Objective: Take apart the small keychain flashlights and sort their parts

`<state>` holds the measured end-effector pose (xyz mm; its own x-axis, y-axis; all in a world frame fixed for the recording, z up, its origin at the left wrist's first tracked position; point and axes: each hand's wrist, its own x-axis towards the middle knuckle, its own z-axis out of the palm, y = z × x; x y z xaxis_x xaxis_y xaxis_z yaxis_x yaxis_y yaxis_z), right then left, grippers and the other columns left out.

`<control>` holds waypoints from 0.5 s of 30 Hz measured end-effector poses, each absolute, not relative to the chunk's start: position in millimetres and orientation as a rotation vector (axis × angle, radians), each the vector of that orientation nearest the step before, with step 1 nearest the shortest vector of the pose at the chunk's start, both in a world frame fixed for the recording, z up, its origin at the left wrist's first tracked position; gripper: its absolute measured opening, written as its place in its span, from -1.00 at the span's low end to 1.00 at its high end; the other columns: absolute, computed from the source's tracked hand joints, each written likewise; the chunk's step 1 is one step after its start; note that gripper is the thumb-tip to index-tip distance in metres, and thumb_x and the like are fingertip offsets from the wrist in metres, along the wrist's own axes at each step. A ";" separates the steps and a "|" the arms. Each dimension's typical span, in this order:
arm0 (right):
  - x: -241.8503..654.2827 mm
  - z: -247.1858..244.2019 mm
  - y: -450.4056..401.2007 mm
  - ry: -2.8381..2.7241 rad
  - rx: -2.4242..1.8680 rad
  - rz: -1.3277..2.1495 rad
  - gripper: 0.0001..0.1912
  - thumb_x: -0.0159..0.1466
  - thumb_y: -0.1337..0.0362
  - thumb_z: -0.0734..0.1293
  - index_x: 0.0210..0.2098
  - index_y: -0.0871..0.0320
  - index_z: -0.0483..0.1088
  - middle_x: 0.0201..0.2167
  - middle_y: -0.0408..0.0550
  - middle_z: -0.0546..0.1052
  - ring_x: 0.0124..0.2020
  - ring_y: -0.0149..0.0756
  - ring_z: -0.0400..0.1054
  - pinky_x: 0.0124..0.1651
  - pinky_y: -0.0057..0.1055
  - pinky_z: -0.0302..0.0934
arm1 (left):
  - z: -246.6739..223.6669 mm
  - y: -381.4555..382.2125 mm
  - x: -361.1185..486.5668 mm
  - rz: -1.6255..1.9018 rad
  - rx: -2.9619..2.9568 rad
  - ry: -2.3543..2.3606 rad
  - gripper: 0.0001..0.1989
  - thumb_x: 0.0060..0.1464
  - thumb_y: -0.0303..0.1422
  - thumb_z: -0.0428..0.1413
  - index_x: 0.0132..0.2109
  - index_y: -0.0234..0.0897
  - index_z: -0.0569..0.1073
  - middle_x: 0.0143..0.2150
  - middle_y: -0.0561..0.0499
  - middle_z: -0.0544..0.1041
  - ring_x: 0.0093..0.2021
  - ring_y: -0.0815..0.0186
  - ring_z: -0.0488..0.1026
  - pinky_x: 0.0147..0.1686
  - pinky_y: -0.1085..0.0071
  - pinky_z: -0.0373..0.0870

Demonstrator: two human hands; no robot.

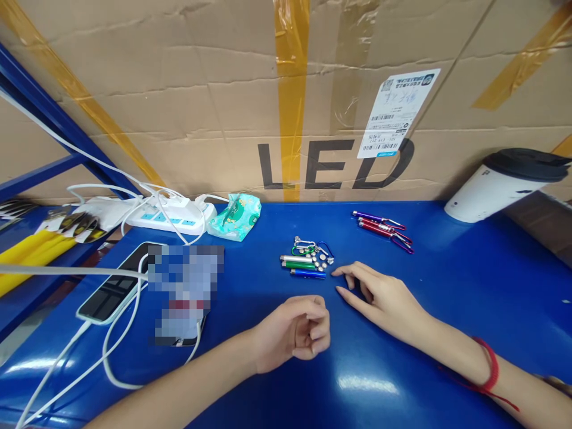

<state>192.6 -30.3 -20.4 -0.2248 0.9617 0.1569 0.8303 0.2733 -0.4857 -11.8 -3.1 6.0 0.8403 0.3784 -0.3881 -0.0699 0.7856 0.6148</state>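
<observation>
My right hand (384,295) is just right of a small group of metal keychain torches, thumb and index finger apart and nothing between them. Its index fingertip is close to the end of a blue keychain torch (308,274). Behind that one lie a green torch (298,266) and a silver torch (297,259). Several button cells (322,257) and loose carabiner clips (304,243) are heaped beside them. My left hand (292,330) hovers nearer to me, its fingers curled loosely inward with nothing visible in them.
Purple and red torches (375,225) with clips lie at the back right. A lidded paper cup (487,187) leans by the cardboard box (214,107). On the left are a phone (118,286), white cables, a power strip (167,219) and a green tissue pack (236,217).
</observation>
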 end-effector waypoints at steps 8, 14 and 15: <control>199.1 -18.0 -28.7 -2.014 -1.846 0.208 -0.61 0.24 -0.02 0.21 -0.04 0.06 0.29 -0.32 -0.11 0.42 -0.52 -0.38 0.36 -0.56 -0.47 0.25 | 6.6 -1.7 -13.9 0.311 0.613 0.451 -0.67 -0.11 -0.57 0.07 -0.61 -0.29 0.04 -0.66 0.17 0.07 -0.64 0.51 0.12 -0.74 0.56 -0.25; 216.1 -20.7 -21.6 -1.971 -1.956 -0.132 -0.37 0.22 -0.18 0.13 0.07 0.14 0.21 -0.18 0.02 0.43 -0.28 -0.17 0.40 -0.47 -0.34 0.34 | 7.8 0.1 -15.3 0.343 0.527 0.415 -0.65 -0.22 -0.64 0.04 -0.63 -0.28 -0.02 -0.72 0.18 -0.05 -0.65 0.49 0.08 -0.70 0.55 -0.20; 220.6 -21.5 -18.8 -1.968 -1.959 -0.198 -0.39 0.24 -0.15 0.10 0.08 0.16 0.20 -0.15 0.05 0.42 -0.22 -0.13 0.38 -0.40 -0.31 0.35 | 7.9 0.4 -15.6 0.353 0.502 0.409 -0.65 -0.25 -0.64 0.03 -0.64 -0.28 -0.03 -0.73 0.17 -0.06 -0.65 0.48 0.08 -0.69 0.54 -0.19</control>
<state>220.6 -18.8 -21.5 0.0220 0.9385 0.3445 0.9884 0.0314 -0.1488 -15.6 0.4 7.9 0.8604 0.4200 -0.2886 -0.2235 0.8201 0.5268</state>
